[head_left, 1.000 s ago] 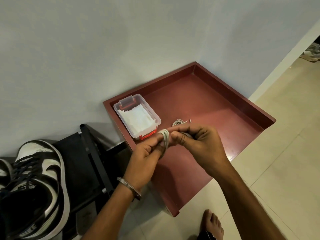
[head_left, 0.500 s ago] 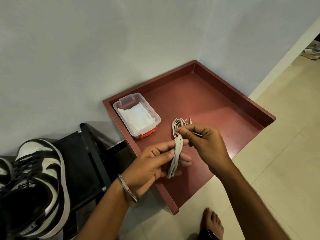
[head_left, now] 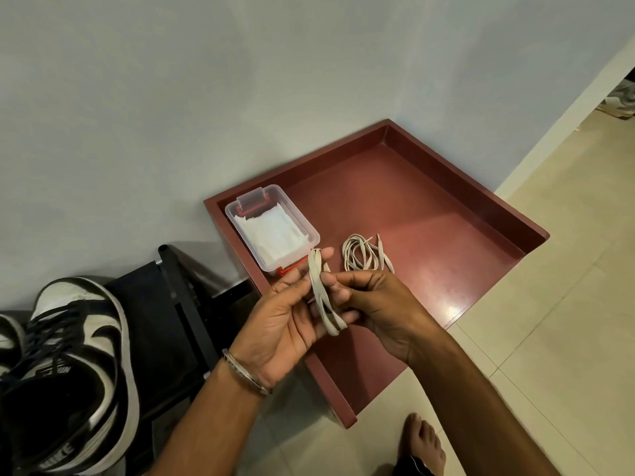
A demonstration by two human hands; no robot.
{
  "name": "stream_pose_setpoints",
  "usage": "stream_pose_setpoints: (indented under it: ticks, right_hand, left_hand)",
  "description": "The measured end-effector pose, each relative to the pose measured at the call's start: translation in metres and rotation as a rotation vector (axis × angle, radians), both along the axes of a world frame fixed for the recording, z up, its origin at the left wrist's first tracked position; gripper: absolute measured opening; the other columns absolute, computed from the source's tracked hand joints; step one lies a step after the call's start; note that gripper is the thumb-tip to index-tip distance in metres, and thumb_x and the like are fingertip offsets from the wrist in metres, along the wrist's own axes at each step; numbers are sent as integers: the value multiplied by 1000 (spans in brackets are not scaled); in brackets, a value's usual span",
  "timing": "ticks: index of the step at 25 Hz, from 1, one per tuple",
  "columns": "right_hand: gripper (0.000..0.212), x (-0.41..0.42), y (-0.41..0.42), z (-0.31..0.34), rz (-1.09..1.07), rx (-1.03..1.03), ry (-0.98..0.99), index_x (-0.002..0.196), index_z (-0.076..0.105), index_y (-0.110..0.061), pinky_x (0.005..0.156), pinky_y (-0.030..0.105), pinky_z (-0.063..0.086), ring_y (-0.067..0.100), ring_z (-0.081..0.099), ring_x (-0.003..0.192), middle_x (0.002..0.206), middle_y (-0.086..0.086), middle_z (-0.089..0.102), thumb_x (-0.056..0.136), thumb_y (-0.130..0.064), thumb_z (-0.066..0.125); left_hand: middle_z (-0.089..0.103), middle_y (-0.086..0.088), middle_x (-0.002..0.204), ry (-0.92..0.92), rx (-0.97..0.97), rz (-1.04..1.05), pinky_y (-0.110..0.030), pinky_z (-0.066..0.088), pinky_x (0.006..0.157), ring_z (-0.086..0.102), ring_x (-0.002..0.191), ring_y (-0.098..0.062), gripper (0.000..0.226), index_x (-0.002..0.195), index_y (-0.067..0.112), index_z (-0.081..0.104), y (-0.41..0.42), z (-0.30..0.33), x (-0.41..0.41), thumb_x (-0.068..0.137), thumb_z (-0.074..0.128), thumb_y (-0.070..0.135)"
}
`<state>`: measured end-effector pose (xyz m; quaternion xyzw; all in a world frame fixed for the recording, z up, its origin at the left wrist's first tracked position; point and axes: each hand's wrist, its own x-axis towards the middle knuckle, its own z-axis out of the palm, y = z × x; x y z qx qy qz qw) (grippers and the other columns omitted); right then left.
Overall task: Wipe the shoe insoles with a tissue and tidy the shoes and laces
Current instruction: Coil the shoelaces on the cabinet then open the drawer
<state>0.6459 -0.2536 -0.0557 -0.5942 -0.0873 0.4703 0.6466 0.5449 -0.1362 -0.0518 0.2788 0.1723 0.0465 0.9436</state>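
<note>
A folded bundle of off-white shoelace lies across the fingers of my left hand, whose thumb holds it near the top. My right hand pinches the same bundle at its middle. Both hands hover over the near left part of a dark red tray. A second coiled lace lies on the tray floor just beyond my hands. A clear plastic box of white tissues stands in the tray's left corner. A black and white sneaker sits at the lower left on a black rack.
A pale wall runs behind the tray. Beige tiled floor spreads to the right, with a doorway and some items at the far right edge. My bare foot rests on the tiles below the tray.
The lace bundle, first wound tight between both hands, now lies longer across my left palm. My hands moved slightly toward me, uncovering the second lace on the tray.
</note>
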Motion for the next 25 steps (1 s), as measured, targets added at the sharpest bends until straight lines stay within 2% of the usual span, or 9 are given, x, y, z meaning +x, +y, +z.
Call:
stream_pose_setpoints:
  ticks: [2,3,7,9,12,15,18,22,25]
  right_hand:
    - [17,-1,1,-1,-43,-15,-50,98,77,-4,61,24,51,10,59,58,72,5,71,85,-9,69]
    - [14,-1,2,-1,-68,-20,-66,96,77,-4,58,20,52,7,59,55,71,4,71,85,-6,68]
    - [15,2,1,-3,-166,-43,-161,99,74,1,60,19,56,10,68,63,77,7,75,85,1,68]
    - [15,4,0,-5,-198,-85,-239,98,75,0,60,17,54,6,67,62,74,4,75,85,1,69]
    - [12,7,-3,-12,-167,-231,-449,95,78,-10,61,18,53,2,63,61,73,-1,75,85,-6,72]
    - [12,6,-3,-21,-144,-364,-576,95,80,-16,63,21,54,2,65,64,76,-4,75,85,-14,75]
    - [11,4,-2,-27,-101,-478,-672,95,80,-23,66,22,56,4,68,70,77,-8,75,84,-22,76]
    - [12,-2,-2,-29,-21,-540,-823,95,80,-26,69,30,55,8,67,72,80,-4,76,84,-29,76]
    - [10,-3,-3,-34,9,-572,-922,94,80,-26,72,35,56,11,68,72,81,-3,76,86,-26,74]
  left_hand:
    - [64,-7,80,37,26,26,-48,56,84,68,75,-18,37,128,7,61,0,-2,2,97,41,10]
    - [63,-7,80,62,45,37,-45,57,84,66,76,-18,36,128,6,60,1,-3,2,100,39,11]
    - [64,-11,85,162,204,77,-42,56,88,64,86,-22,40,125,1,60,0,-8,2,104,37,25]
    - [70,-10,93,256,496,97,-43,55,92,68,93,-24,31,120,9,64,-2,-13,3,103,43,23]
    - [72,5,109,358,1021,137,-35,55,94,67,104,-9,26,121,23,65,-4,-20,3,96,58,21]
    - [69,9,116,431,1249,252,-21,53,91,64,105,0,35,127,19,63,-5,-21,1,92,65,21]
    - [70,10,111,430,1400,308,-21,54,89,64,101,1,31,122,21,67,-4,-21,-1,91,66,18]
    - [70,15,104,398,1777,186,-26,48,92,60,102,-4,20,108,30,71,-7,-24,-3,90,66,24]
    - [64,18,121,454,2011,-109,-34,21,113,44,128,-12,25,116,37,65,-14,-23,-4,92,61,37]
